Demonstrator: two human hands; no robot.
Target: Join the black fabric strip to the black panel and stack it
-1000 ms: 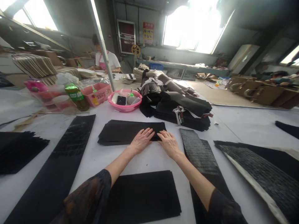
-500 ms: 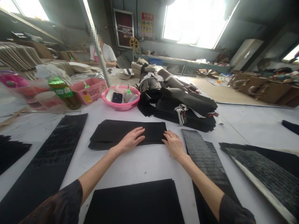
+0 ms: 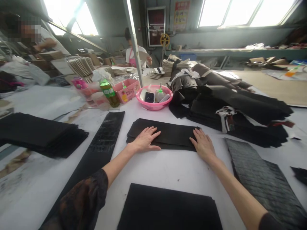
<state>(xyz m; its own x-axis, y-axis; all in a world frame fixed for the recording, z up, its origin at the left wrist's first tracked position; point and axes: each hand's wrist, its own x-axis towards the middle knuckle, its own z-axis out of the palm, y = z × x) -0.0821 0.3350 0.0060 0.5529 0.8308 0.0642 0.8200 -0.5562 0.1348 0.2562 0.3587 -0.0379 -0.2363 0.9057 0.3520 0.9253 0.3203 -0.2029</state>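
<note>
A low stack of black rectangular sheets [image 3: 171,134] lies on the white table [image 3: 177,166] in front of me. My left hand [image 3: 145,140] rests flat on the stack's near left part, fingers spread. My right hand [image 3: 203,145] lies flat on its near right corner, fingers stretched out. Neither hand grips anything. A second black stack [image 3: 170,209] sits nearer to me, between my forearms.
A long black textured strip [image 3: 100,150] runs along the left, and another [image 3: 263,182] on the right. A black stack [image 3: 40,135] lies far left. Behind are a pink bowl [image 3: 154,97], a green bottle [image 3: 109,92], a pink basket [image 3: 127,89] and piled dark material [image 3: 240,108]. Two people work at the back left.
My hands have slid apart along the stack, the left toward its left side and the right to its right corner. The view has swung left, bringing another person into sight.
</note>
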